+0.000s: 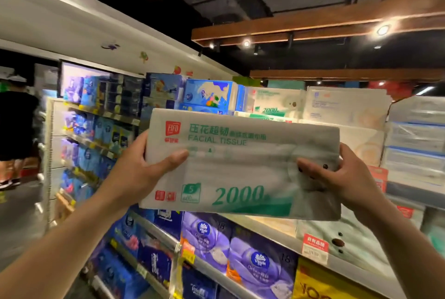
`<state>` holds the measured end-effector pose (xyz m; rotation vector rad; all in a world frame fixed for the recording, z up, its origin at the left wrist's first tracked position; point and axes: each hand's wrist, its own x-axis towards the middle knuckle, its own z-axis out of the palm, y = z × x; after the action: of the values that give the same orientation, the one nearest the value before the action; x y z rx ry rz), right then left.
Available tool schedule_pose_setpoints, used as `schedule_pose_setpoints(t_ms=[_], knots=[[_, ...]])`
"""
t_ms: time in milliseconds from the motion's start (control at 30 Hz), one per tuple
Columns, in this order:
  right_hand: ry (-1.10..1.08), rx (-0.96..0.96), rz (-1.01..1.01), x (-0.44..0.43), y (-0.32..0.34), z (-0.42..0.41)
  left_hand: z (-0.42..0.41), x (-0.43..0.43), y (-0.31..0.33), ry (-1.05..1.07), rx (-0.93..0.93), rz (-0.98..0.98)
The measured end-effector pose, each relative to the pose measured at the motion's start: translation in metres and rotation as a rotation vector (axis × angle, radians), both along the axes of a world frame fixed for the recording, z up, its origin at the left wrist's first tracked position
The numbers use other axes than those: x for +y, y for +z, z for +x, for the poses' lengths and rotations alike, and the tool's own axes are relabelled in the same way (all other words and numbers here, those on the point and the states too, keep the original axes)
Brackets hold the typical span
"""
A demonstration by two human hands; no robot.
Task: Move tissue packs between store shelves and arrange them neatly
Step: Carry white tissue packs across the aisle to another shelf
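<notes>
We hold tissue pack (240, 166): left hand (142, 168) clamps 9 o'clock end, right hand (337, 178) 3 o'clock end. Judged unshelved; matching stack (272, 103) lies at 1 o'clock.

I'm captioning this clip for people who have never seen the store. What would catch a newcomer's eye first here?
The big white-and-green facial tissue pack marked 2000 fills the middle of the view, gripped at its ends by the left hand and the right hand. Behind it are stacked similar white packs, and below it purple packs line a lower shelf.
</notes>
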<state>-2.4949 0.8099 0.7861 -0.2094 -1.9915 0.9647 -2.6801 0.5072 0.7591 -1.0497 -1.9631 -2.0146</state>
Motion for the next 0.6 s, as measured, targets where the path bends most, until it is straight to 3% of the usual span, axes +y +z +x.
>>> schedule_pose_setpoints(t_ms=[300, 600], knots=[[-0.274, 0.048, 0.073, 0.035, 0.03, -0.123, -0.194, 0.087, 0.024, -0.158, 0.155, 0.006], [-0.514, 0.163, 0.169, 0.086, 0.091, -0.215, -0.334, 0.189, 0.097, -0.226, 0.327, -0.058]])
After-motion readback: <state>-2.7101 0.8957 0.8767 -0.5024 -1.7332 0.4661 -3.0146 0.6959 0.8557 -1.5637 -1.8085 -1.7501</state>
